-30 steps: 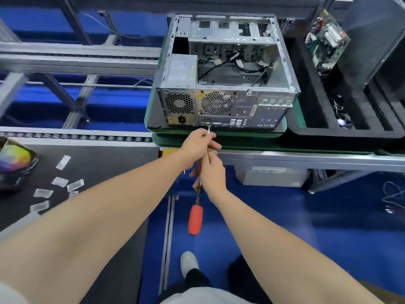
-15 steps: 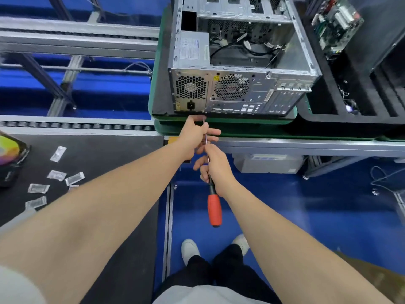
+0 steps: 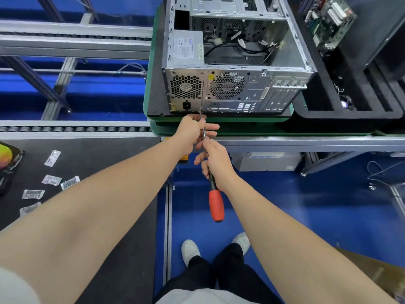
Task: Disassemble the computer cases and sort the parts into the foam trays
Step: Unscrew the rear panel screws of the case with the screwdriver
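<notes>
Nearest to the camera, the person stands on the blue floor and both forearms reach forward and meet in the middle. The screwdriver (image 3: pixel 215 205) hangs with its red handle down and towards the person, and its thin shaft points up and away to the computer case (image 3: pixel 241 88). The right hand (image 3: pixel 217 161) is closed around the black neck, just above the red part, with the wrist bent a little to the left. A bit farther, the left hand (image 3: pixel 190 132) pinches the shaft near its tip between thumb and first finger, and its other fingers stick out to the right.

The tip touches the low edge of the case's back panel, close to the near right corner of the power supply (image 3: pixel 188 50). I think the step in hand is taking out a screw that holds this power supply; the screw itself is too small to see. The next move probably needs the tip to sit straight in the screw head, with the left hand keeping it steady while the right hand turns.

The case lies open on a green board (image 3: pixel 241 129), far from the person. The black foam tray (image 3: pixel 328 113) is just beside it on the right, with a circuit board (image 3: pixel 328 20) standing in its far part
</notes>
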The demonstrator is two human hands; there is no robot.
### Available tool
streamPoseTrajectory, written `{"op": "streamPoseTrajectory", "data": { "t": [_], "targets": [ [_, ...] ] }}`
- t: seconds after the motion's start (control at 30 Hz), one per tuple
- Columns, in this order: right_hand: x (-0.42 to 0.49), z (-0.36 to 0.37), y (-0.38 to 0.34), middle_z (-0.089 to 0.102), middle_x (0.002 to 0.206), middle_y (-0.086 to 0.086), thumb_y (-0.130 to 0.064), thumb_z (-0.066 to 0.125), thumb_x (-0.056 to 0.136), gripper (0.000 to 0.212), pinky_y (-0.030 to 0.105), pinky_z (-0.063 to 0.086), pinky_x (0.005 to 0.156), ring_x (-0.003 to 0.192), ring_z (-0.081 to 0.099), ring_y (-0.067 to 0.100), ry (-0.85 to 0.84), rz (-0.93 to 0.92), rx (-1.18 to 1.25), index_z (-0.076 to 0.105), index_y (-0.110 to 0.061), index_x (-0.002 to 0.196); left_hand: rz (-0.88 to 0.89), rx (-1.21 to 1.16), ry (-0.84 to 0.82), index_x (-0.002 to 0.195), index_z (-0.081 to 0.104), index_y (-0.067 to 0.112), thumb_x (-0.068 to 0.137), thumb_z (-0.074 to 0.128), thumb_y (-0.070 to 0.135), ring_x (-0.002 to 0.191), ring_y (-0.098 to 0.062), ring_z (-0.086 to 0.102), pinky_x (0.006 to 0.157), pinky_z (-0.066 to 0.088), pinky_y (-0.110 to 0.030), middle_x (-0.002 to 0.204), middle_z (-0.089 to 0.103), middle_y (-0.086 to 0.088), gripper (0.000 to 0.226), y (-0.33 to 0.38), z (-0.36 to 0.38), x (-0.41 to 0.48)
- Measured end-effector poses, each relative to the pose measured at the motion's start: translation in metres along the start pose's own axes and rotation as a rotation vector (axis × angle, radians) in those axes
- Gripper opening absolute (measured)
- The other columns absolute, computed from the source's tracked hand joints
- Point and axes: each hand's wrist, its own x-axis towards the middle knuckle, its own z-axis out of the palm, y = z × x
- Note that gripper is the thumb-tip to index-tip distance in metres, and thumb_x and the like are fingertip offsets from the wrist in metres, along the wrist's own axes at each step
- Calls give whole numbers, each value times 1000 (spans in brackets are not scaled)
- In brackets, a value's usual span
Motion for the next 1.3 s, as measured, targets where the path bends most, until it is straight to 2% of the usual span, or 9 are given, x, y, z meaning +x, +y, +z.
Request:
{"op": "streamPoseTrajectory", "data": {
  "t": [0.4,0.63,0.77,0.87,0.97,1.03,1.13,1.23,1.3],
  "targets": [
    [1,1,7,72,70,6,-31,40,106,28,25,39,37,38,42,18,28,-34,-53,66,-22,100,27,80,-8,132,49,9,111,39,12,79,-24,76,69,63,-35,101,78,-14,24,0,-5,-2],
    [-1,4,7,71,67,4,-34,39,112,30,27,41,39,38,43,15,79,-80,-124,66,-22,104,-12,79,-1,139,47,2,112,37,14,96,-32,69,86,57,-41,119,72,-22,31,7,-2,-9],
    [-4,14,6,70,63,3,-33,45,110,25,30,47,48,40,48,7,237,-110,-259,66,-29,98,-149,40,26,140,51,4,114,33,19,117,-36,68,107,50,-48,128,69,-19,35,16,5,-13],
    [-4,24,6,70,61,2,-36,48,110,24,36,52,53,45,52,7,313,-110,-294,66,-32,95,-202,-19,57,132,56,5,114,34,19,110,-33,70,97,55,-46,127,70,-19,33,19,6,-11],
    [-6,24,3,66,66,7,-39,46,111,29,27,38,41,41,45,14,95,67,127,67,-19,107,-235,-80,79,102,56,9,113,33,18,76,-22,67,67,50,-28,120,72,-17,27,18,3,-6],
    [-9,19,5,58,65,8,-40,46,111,33,26,28,40,41,38,16,-74,198,484,64,-13,105,-223,-90,69,100,55,11,113,33,16,71,-17,70,64,50,-24,109,77,-12,25,16,-1,-3],
    [-11,11,15,50,58,4,-41,44,112,36,26,25,43,41,33,15,-230,225,646,60,-16,92,-197,-96,15,109,52,8,111,30,9,90,-23,74,72,54,-27,111,76,-18,22,14,-5,-3],
    [-10,10,17,47,58,-1,-42,42,113,35,21,30,38,38,33,10,-333,225,744,59,-18,94,-186,-114,-9,110,51,7,112,30,8,103,-28,71,77,53,-28,119,73,-20,21,16,-6,-5],
    [-9,12,16,44,56,-2,-39,42,113,32,20,26,33,34,28,7,-329,224,761,60,-17,97,-187,-113,-11,109,50,7,113,31,10,111,-30,69,80,52,-30,123,71,-20,20,18,-5,-7]
  ]
}}
